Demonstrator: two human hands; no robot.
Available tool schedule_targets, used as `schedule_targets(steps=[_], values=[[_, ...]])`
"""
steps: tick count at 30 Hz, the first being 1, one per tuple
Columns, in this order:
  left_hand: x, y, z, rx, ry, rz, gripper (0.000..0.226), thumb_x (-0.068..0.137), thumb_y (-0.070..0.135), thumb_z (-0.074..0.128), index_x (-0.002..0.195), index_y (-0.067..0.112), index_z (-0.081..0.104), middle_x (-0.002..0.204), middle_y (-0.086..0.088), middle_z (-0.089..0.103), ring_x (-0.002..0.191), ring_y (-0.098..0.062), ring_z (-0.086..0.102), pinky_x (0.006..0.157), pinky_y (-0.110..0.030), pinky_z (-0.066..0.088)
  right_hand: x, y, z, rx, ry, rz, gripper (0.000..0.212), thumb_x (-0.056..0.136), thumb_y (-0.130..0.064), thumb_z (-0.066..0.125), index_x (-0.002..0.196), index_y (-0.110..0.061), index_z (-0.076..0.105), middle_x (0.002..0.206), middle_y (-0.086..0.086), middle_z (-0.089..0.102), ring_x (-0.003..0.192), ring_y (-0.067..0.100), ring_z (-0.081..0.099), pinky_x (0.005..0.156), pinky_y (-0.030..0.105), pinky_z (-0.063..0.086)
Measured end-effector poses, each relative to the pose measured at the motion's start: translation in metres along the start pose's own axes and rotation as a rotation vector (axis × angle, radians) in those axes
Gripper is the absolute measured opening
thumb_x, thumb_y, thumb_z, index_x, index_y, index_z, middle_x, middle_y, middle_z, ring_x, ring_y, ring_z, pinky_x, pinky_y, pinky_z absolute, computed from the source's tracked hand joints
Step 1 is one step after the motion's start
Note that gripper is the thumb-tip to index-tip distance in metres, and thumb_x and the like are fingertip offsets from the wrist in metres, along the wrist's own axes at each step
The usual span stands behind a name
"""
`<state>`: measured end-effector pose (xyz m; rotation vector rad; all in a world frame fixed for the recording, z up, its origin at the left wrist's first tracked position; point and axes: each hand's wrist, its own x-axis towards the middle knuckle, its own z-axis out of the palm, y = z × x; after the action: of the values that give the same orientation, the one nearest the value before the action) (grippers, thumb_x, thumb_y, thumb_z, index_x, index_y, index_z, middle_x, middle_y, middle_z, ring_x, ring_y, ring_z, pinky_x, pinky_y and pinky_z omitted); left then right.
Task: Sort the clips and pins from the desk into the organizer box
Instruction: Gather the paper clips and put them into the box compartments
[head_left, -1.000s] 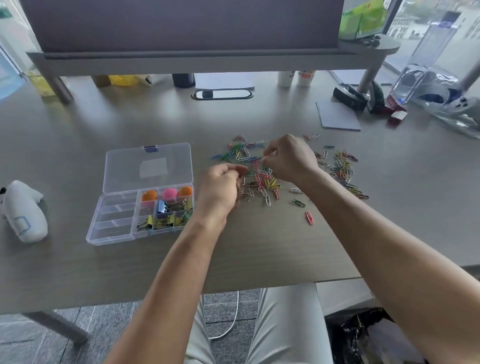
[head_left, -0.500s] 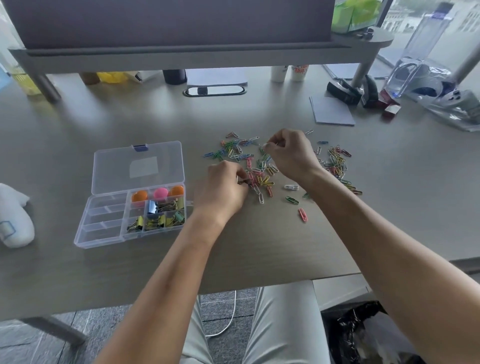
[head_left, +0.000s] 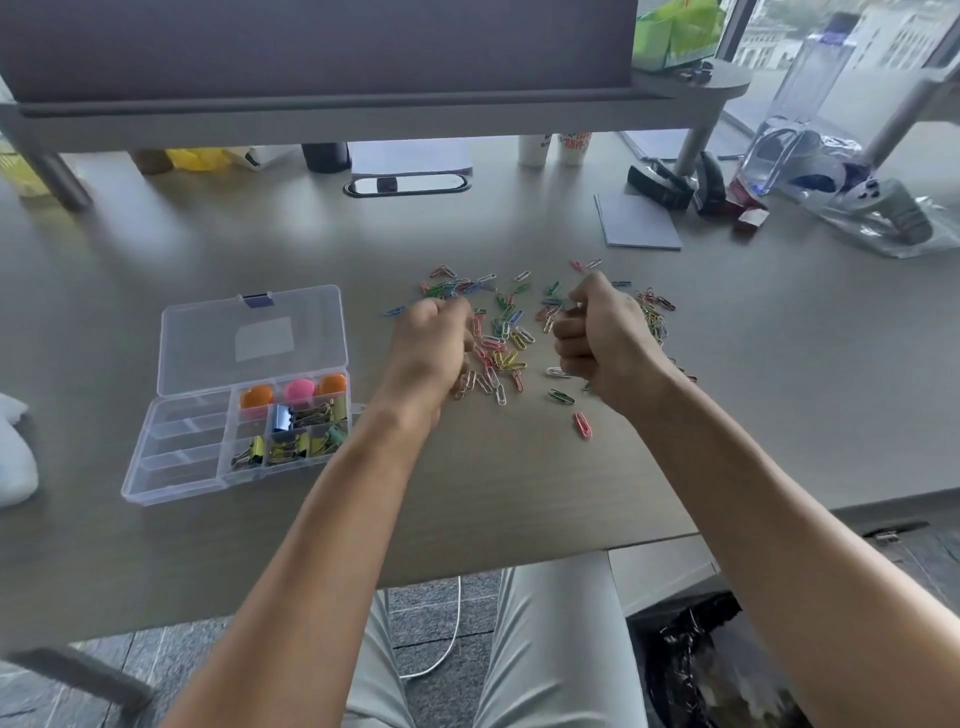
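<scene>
Head view: both fists, left hand (head_left: 431, 353) and right hand (head_left: 597, 338), curl over the paper clips (head_left: 501, 343); anything inside them is hidden.

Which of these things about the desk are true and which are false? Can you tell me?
1. The organizer box has its lid open. True.
2. The paper clips are all packed away in the box. False: they lie scattered on the desk.
3. Binder clips sit in the box. True.
4. The box is to the right of both hands. False: it is beside the left hand, away from the right hand.
</scene>
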<state>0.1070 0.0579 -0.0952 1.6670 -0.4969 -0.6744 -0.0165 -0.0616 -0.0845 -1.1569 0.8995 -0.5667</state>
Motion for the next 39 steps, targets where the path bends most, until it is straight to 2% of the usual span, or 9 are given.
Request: schedule_targets(steps=[3,8,13,16,19,23,28,33,39], values=[[-0.004,0.006,0.002,-0.530,-0.160,-0.272,0.023,0.092,0.020,0.035,0.069,0.022,0.042,0.052,0.007,0.026,0.038,-0.010,0.019,0.040,-0.016,0.012,-0.001,0.000,-0.007,0.120,-0.039,0.117,0.019,0.087,-0.019,0.033,0.072,-0.027,0.025,0.062,-0.003,0.016,0.053,0.015,0.006,0.041,0.019,0.010],[-0.009,0.007,0.003,-0.656,-0.211,-0.309,0.027,0.090,0.019,0.035,0.064,0.021,0.041,0.052,0.006,0.024,0.039,-0.010,0.018,0.039,-0.014,0.014,-0.004,0.000,-0.012,0.294,-0.112,0.219,0.030,0.092,-0.021,0.040,0.065,-0.027,0.028,0.054,-0.007,0.019,0.043,0.010,0.012,0.033,0.017,0.012],[-0.019,0.010,0.002,-0.777,-0.236,-0.361,0.027,0.092,0.015,0.035,0.067,0.017,0.045,0.055,0.004,0.030,0.040,-0.010,0.022,0.038,-0.017,0.018,-0.010,0.005,-0.006,0.475,-0.213,0.276,0.028,0.092,-0.014,0.037,0.065,-0.020,0.035,0.062,-0.006,0.028,0.045,0.009,0.021,0.036,0.020,0.016],[-0.026,0.013,-0.006,-0.857,-0.151,-0.335,0.027,0.090,0.006,0.027,0.073,0.013,0.047,0.055,0.001,0.036,0.040,-0.011,0.028,0.038,-0.018,0.023,-0.016,0.007,0.006,0.485,-0.218,0.276,0.020,0.093,-0.010,0.032,0.077,-0.015,0.043,0.063,-0.002,0.037,0.047,0.010,0.027,0.039,0.020,0.023],[-0.032,0.014,-0.025,-0.896,-0.009,-0.269,0.030,0.087,-0.003,0.023,0.077,0.008,0.049,0.060,-0.003,0.039,0.043,-0.012,0.033,0.039,-0.018,0.027,-0.027,0.012,0.029,0.434,-0.108,0.264,0.023,0.098,-0.011,0.036,0.087,-0.004,0.056,0.070,0.006,0.050,0.052,0.014,0.046,0.044,0.022,0.042],[-0.043,0.014,-0.069,-1.025,0.168,-0.228,0.034,0.095,-0.002,0.027,0.078,0.007,0.054,0.063,-0.004,0.045,0.052,-0.014,0.039,0.042,-0.020,0.035,-0.043,0.012,0.070,0.605,-0.025,0.269,0.026,0.104,-0.012,0.041,0.097,0.006,0.059,0.085,0.017,0.059,0.079,0.027,0.061,0.078,0.034,0.062],[-0.056,0.007,-0.136,-1.043,0.347,-0.100,0.040,0.096,-0.005,0.025,0.082,0.006,0.061,0.067,-0.007,0.057,0.057,-0.016,0.053,0.051,-0.022,0.049,-0.066,0.020,0.134,0.638,-0.070,0.274,0.018,0.101,-0.001,0.042,0.094,0.003,0.057,0.082,0.016,0.056,0.081,0.025,0.060,0.079,0.039,0.063],[-0.065,-0.007,-0.199,-0.928,0.417,-0.007,0.042,0.093,-0.013,0.027,0.084,0.004,0.064,0.069,-0.009,0.062,0.058,-0.017,0.059,0.054,-0.024,0.054,-0.090,0.018,0.184,0.575,-0.181,0.294,0.022,0.104,-0.005,0.040,0.100,0.005,0.059,0.093,0.019,0.059,0.082,0.028,0.063,0.087,0.036,0.061],[-0.062,-0.017,-0.213,-0.748,0.282,-0.051,0.033,0.101,0.018,0.042,0.091,0.002,0.070,0.076,-0.010,0.068,0.070,-0.021,0.065,0.065,-0.031,0.057,-0.105,0.029,0.207,0.578,-0.189,0.315,0.031,0.105,-0.011,0.041,0.109,0.010,0.063,0.097,0.023,0.062,0.090,0.033,0.066,0.087,0.037,0.061]])
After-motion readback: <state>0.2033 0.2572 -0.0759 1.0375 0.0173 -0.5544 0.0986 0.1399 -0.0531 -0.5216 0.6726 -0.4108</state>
